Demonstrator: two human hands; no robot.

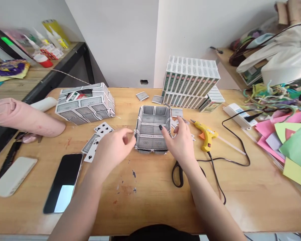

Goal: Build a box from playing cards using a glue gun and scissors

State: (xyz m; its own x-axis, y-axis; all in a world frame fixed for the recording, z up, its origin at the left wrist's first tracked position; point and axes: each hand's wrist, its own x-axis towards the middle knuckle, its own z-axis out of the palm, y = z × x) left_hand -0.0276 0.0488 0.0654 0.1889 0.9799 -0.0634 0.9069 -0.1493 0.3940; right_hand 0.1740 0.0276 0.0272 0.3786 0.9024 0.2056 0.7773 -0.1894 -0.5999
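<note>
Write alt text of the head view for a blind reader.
A person's left hand and right hand flank an open box made from playing cards on a wooden table. A yellow glue gun lies right, a phone left; stacked small boxes stand behind.

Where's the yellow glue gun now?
In the head view, the yellow plastic glue gun lies on the wooden table, right of the bare right hand.

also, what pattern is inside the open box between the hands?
Grey-and-white ornate playing-card backs inside the open box; head view.
</note>
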